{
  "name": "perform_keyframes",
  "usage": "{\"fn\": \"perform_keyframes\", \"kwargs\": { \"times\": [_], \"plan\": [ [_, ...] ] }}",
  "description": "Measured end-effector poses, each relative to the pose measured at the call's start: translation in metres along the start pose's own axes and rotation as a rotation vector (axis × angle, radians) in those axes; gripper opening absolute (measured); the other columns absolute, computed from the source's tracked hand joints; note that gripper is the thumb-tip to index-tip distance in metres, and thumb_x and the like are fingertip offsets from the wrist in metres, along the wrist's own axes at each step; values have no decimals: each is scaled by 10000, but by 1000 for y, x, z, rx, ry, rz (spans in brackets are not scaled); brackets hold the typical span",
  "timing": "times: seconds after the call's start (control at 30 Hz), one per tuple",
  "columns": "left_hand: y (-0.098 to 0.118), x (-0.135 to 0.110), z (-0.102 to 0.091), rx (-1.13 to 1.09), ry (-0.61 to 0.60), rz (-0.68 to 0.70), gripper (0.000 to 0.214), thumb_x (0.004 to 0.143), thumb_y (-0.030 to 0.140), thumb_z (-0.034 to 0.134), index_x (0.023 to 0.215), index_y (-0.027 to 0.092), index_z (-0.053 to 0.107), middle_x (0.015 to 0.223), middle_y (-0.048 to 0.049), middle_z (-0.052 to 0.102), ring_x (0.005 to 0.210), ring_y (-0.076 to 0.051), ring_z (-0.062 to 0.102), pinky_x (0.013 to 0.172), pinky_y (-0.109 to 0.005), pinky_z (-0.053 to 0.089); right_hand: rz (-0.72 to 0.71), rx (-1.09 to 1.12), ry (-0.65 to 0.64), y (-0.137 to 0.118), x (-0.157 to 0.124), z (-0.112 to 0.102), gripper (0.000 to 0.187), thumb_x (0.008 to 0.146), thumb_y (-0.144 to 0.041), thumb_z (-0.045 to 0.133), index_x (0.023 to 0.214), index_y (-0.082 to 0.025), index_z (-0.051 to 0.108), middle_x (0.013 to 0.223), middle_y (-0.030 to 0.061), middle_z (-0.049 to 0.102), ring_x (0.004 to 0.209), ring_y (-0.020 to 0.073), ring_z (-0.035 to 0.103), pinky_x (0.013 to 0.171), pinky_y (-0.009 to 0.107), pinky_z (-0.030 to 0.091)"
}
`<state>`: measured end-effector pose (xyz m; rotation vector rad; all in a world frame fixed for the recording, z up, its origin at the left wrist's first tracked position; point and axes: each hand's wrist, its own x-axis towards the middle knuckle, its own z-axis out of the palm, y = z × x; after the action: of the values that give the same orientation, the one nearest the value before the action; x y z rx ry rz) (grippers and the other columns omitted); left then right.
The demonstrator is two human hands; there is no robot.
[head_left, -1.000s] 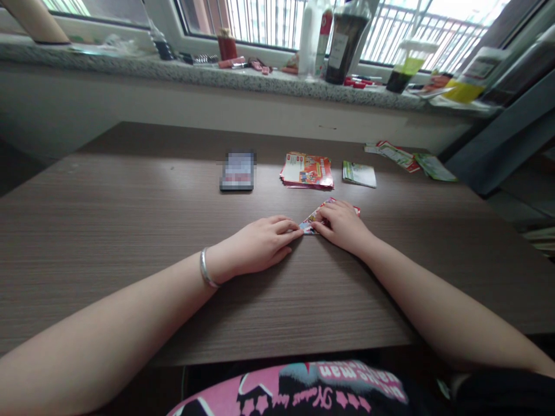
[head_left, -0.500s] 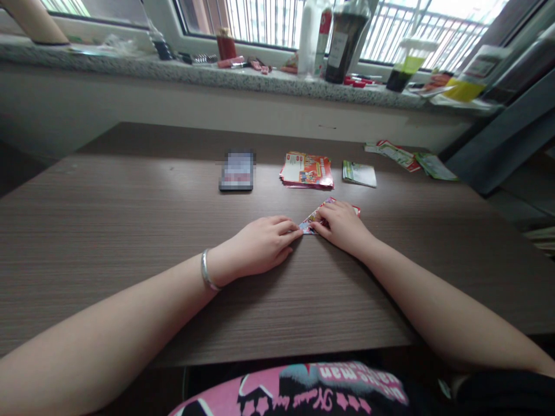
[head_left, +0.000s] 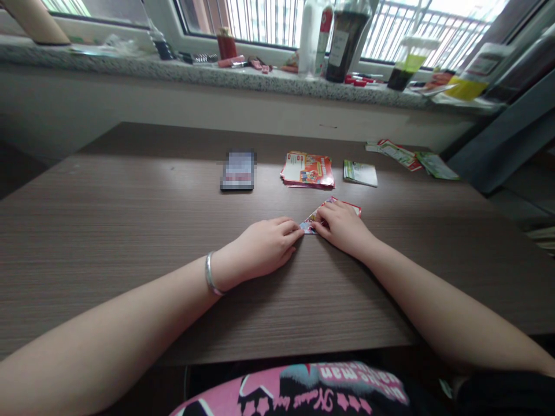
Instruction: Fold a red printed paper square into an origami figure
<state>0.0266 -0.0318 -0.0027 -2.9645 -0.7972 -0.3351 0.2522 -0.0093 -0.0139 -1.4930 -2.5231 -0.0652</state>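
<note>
Right between the two hands lies a folded paper, glossy and brightly printed, a flat triangle whose long edge slants from its near-left tip up and away to the right. The right hand rests on top of it, covering most of it, fingers bent; whether they pinch the edge I cannot tell. The left hand lies palm down on the wood-grain table, loosely curled and holding nothing, fingertips touching the tip. A stack of leaflets sits beyond.

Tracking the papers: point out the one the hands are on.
The small colourful folded paper under the right hand, left hand at its corner; the red-orange paper stack and green-white leaflet lie untouched beyond.
</note>
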Motion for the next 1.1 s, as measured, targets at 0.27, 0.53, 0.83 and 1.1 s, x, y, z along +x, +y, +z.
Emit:
{"fn": "perform_keyframes", "kwargs": {
  "times": [0.27, 0.53, 0.83, 1.1],
  "plan": [
    [-1, -1, -1, 29, 3, -2, 296, 955, 206, 435, 1192, 136, 598, 1197, -96, 650, 1090, -225, 628, 930, -364, 546, -16, -16, 8, 1, 0, 1, 215, 927, -344, 530, 785, -197, 595, 897, 77, 681, 879, 232, 582, 921, 397, 408],
    [2, 0, 0, 77, -21, -19, 292, 952, 176, 432, 1177, 120, 610, 1163, -110, 656, 1067, -232, 631, 897, -361, 555, -9, -18, 6, -1, 1, 1, 190, 918, -323, 540, 790, -194, 597, 895, 80, 677, 863, 230, 573, 911, 398, 411],
    [4, -1, -13, 61, -109, -95, 290, 913, 152, 462, 1122, 157, 663, 1115, -91, 679, 1013, -230, 659, 873, -368, 563, 0, -16, 0, 0, 0, 1, 202, 920, -342, 543, 789, -195, 589, 908, 78, 678, 892, 234, 574, 912, 386, 404],
    [-1, -3, -19, 20, -117, -136, 299, 895, 170, 465, 1067, 195, 709, 1142, -52, 686, 998, -217, 663, 879, -361, 561, -3, 19, 8, 3, 0, 1, 198, 909, -343, 563, 776, -200, 596, 899, 81, 678, 896, 237, 568, 886, 374, 399]
  ]
}}
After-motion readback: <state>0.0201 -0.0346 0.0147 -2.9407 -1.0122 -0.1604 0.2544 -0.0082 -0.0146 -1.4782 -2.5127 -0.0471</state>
